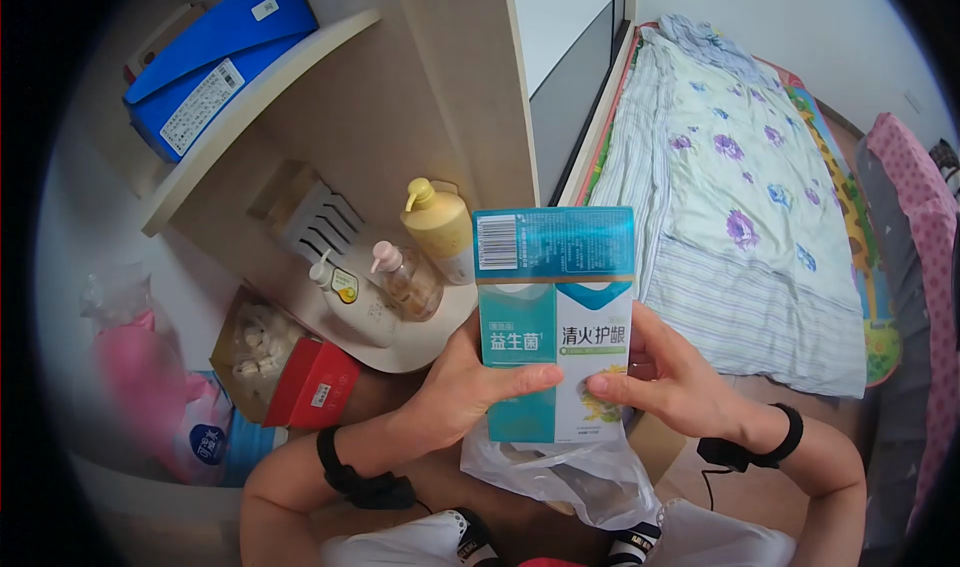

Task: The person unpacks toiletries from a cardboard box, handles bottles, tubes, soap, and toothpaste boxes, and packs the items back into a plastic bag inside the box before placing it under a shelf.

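Both hands hold a teal-and-white toothpaste box (556,407) upright in front of me, with Chinese print on its face and a blue flap with a barcode raised at the top. My left hand (470,382) grips its left side, thumb across the front. My right hand (660,367) grips the right side, thumb also on the front. The other fingers are mostly hidden behind the box. A crumpled clear plastic bag (570,482) hangs just below it, above my lap.
At left, a shelf holds a yellow pump bottle (440,227), a clear pump bottle (410,287) and a white pump bottle (355,302). A blue box (220,62) sits on the upper shelf. Below are a red box (310,382) and pink packages (140,367). A floral-covered mattress (740,217) lies at right.
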A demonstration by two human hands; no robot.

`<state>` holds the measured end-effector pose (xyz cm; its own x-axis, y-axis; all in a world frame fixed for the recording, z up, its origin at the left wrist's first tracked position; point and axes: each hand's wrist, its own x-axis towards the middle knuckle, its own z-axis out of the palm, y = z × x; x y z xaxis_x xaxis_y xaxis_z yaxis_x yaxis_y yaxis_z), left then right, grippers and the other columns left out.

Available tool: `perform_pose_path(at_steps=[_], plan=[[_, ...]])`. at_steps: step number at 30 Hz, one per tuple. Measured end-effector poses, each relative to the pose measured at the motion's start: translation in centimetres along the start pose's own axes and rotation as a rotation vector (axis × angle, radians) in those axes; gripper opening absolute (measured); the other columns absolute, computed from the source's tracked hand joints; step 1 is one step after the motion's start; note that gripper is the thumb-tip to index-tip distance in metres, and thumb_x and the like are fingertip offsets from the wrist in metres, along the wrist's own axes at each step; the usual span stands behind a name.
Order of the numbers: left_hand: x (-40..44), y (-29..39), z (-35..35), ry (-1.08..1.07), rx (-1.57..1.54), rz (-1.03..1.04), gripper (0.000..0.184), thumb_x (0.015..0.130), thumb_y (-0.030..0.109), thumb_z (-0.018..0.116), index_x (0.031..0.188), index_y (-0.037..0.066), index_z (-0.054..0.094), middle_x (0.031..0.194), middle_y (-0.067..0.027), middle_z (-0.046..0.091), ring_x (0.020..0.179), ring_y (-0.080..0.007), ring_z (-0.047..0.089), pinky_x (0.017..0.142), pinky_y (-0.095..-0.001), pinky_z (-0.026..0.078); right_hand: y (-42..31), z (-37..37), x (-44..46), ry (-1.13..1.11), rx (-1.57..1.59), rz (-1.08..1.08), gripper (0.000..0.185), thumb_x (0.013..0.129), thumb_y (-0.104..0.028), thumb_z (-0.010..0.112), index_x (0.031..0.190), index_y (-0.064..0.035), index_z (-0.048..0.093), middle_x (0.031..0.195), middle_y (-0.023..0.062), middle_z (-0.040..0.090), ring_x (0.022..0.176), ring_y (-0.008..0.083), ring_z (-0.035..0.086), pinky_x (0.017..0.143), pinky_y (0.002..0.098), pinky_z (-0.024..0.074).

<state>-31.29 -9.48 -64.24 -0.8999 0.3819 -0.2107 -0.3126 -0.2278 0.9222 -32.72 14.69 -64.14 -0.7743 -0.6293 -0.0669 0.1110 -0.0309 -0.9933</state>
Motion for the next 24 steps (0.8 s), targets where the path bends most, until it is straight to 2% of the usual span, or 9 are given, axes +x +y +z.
perform_pose_path(at_steps=[1, 4, 7, 10, 19, 22, 24], plan=[[0.0, 0.0, 0.1, -0.002, 0.001, 0.006, 0.07, 0.084, 0.01, 0.08, 0.141, 0.001, 0.041, 0.131, -0.0111, 0.057, 0.121, -0.0204, 0.057, 0.103, -0.0373, 0.048, 0.0, 0.0, 0.0, 0.001, -0.017, -0.008, 0.062, 0.095, -0.019, 0.07, 0.144, -0.0042, 0.034, 0.121, 0.0146, 0.064, 0.108, 0.0196, 0.064, 0.084, 0.0322, 0.0539], [0.1, 0.1, 0.3, -0.01, 0.021, 0.022, 0.068, 0.084, 0.011, 0.08, 0.14, 0.001, 0.042, 0.13, -0.0115, 0.058, 0.119, -0.0203, 0.058, 0.102, -0.0372, 0.049, -0.7, -0.1, -0.1, -0.033, -0.019, 0.109, 0.071, 0.096, -0.011, 0.069, 0.152, -0.0045, 0.026, 0.137, 0.0151, 0.057, 0.126, 0.0225, 0.056, 0.102, 0.0386, 0.0495], [0.1, 0.2, 0.2, -0.02, 0.058, 0.027, 0.069, 0.084, 0.011, 0.08, 0.141, 0.001, 0.042, 0.129, -0.0117, 0.059, 0.119, -0.0203, 0.058, 0.101, -0.0373, 0.049, -0.3, -0.1, -0.1, -0.032, -0.008, 0.089, 0.074, 0.095, -0.01, 0.069, 0.153, -0.005, 0.023, 0.137, 0.0157, 0.056, 0.127, 0.0229, 0.055, 0.103, 0.0392, 0.0485], [0.0, 0.4, 0.2, -0.025, 0.067, 0.033, 0.069, 0.084, 0.01, 0.08, 0.141, 0.001, 0.042, 0.128, -0.0118, 0.059, 0.119, -0.02, 0.058, 0.101, -0.0371, 0.049, 0.4, 0.1, 0.0, 0.001, -0.033, -0.023, 0.063, 0.094, -0.021, 0.072, 0.142, -0.0045, 0.034, 0.119, 0.0152, 0.066, 0.105, 0.02, 0.066, 0.079, 0.0317, 0.0551], [-0.1, 0.1, -0.2, -0.024, 0.125, 0.033, 0.069, 0.085, 0.009, 0.079, 0.141, 0.0, 0.041, 0.128, -0.0113, 0.059, 0.119, -0.0186, 0.058, 0.1, -0.036, 0.049, 0.5, 0.2, -0.1, -0.021, 0.009, -0.007, 0.063, 0.095, -0.022, 0.072, 0.142, -0.0045, 0.034, 0.123, 0.0151, 0.065, 0.109, 0.021, 0.065, 0.08, 0.0325, 0.0549], [-0.3, 0.3, 0.0, -0.024, 0.125, 0.036, 0.068, 0.085, 0.009, 0.079, 0.141, 0.0, 0.041, 0.128, -0.011, 0.059, 0.118, -0.0185, 0.058, 0.1, -0.0361, 0.049, 0.2, 0.0, -0.2, -0.071, 0.047, 0.096, 0.079, 0.095, -0.007, 0.069, 0.156, -0.0065, 0.019, 0.142, 0.0165, 0.052, 0.132, 0.0245, 0.051, 0.107, 0.0419, 0.0456], [-0.3, 0.3, 0.0, -0.028, 0.117, 0.045, 0.068, 0.085, 0.009, 0.079, 0.141, 0.0, 0.042, 0.128, -0.0109, 0.06, 0.118, -0.0184, 0.058, 0.1, -0.0362, 0.049, 0.2, 0.0, -0.2, -0.071, 0.057, 0.097, 0.079, 0.095, -0.007, 0.069, 0.156, -0.0065, 0.019, 0.142, 0.0164, 0.052, 0.132, 0.0242, 0.051, 0.107, 0.0419, 0.0456]])
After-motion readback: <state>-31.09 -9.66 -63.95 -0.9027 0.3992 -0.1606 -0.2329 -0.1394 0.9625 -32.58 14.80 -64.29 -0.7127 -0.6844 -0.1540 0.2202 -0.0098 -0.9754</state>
